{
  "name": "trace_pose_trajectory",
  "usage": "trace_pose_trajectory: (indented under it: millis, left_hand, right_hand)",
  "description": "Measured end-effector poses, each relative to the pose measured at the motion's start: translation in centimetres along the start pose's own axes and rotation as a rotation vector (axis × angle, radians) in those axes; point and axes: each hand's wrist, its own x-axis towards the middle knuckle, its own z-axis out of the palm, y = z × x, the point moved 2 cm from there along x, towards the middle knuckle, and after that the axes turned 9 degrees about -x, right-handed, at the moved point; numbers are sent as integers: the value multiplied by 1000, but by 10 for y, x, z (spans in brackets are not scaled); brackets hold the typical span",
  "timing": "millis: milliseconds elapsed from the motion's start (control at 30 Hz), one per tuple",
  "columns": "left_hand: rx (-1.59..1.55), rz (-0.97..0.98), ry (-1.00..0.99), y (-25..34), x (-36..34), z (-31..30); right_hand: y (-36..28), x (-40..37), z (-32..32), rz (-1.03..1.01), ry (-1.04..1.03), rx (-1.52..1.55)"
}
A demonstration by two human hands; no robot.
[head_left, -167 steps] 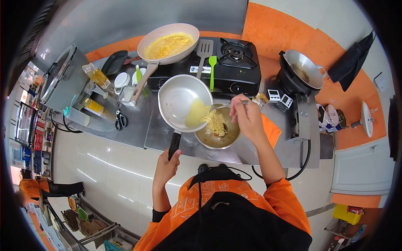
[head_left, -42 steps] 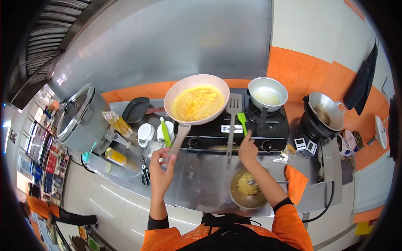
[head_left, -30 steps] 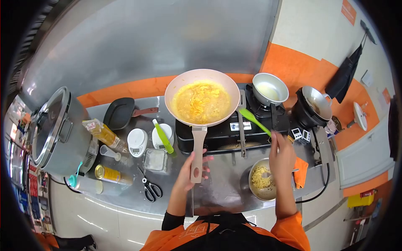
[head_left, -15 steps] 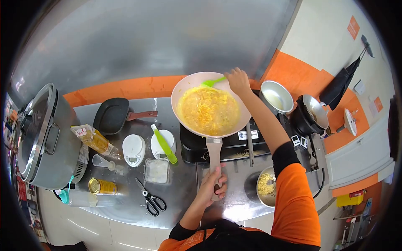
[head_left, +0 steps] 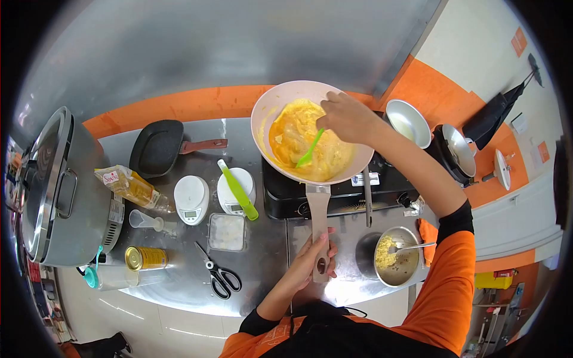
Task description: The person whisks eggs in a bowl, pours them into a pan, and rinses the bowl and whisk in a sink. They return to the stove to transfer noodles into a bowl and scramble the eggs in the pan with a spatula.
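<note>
My left hand [head_left: 308, 262] is wrapped round the beige handle of a pink-beige frying pan [head_left: 262, 107]. The pan is tilted over a black gas stove [head_left: 286, 200], and it holds yellow egg mixture [head_left: 295, 119], partly set and partly liquid. Above the pan's right side, my right hand [head_left: 346, 119] grips a lime-green spatula [head_left: 310, 152]. The spatula's head sits in the egg near the pan's front. My right fingers hide the top of its handle.
Left of the stove are two white scales [head_left: 191, 194], a green tool [head_left: 239, 191], a clear container [head_left: 227, 231] and scissors [head_left: 218, 274]. A small dark pan [head_left: 156, 149], oil pouch [head_left: 128, 185] and tin [head_left: 145, 258] lie further left. A pot [head_left: 397, 271] with yellow crumbs stands right.
My right hand has drawn the spatula from the pan's far edge down into the egg near the front. The pan is tilted more, and the egg has shifted and folded.
</note>
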Motion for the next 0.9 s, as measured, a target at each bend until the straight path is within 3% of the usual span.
trace_pose_trajectory:
  millis: [100, 267, 367, 467, 567, 767, 900]
  left_hand:
    - [7, 33, -20, -2, -5, -2]
    - [130, 101, 3, -9, -17, -4]
    - [241, 131, -3, -10, -20, -3]
    - [284, 133, 3, -10, -24, 0]
    - [327, 136, -5, -11, -23, -3]
    - [317, 153, -21, -12, -22, -3]
    - [310, 151, -4, -11, -22, -3]
  right_hand:
    - [26, 2, -5, 196, -156, -171]
    - [90, 26, 49, 633, -239, -402]
    - [99, 36, 77, 732, -279, -255]
    - [88, 42, 106, 646, -223, 84]
    - [64, 41, 81, 476, -252, 171]
    - [22, -7, 25, 199, -118, -122]
    - [0, -45, -2, 141, -38, -183]
